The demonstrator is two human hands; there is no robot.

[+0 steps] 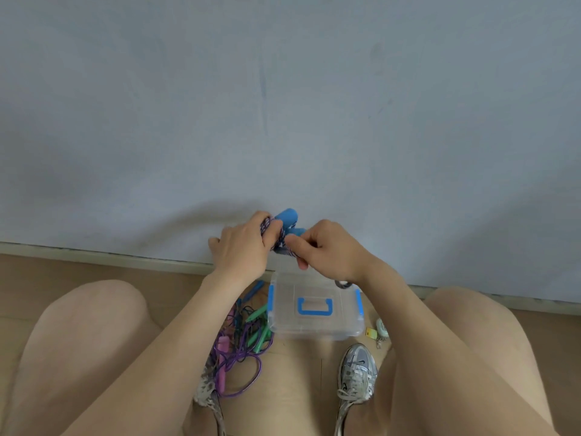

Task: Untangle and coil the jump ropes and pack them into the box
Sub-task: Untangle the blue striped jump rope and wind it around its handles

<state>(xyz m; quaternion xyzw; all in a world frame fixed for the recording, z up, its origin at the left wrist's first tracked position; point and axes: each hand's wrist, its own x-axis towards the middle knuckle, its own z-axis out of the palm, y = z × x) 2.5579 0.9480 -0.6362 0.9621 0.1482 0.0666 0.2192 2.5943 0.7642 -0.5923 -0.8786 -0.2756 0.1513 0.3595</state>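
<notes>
Head view: box (pixel 283 297), lid shut. Above its far edge, blue-handled jump rope (pixel 287 217): left hand (pixel 242 250) clasps the coils, right hand (pixel 327 250) pinches the cord. Step judged: coiling. Next: secure, open lid. Tangled ropes (pixel 242 341) left of box.

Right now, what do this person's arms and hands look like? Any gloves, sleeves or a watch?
Both are bare. The left hand and right hand wear no gloves or rings that I can make out. The left forearm and right forearm show no sleeve, watch or bracelet as far up as the picture reaches.
</notes>
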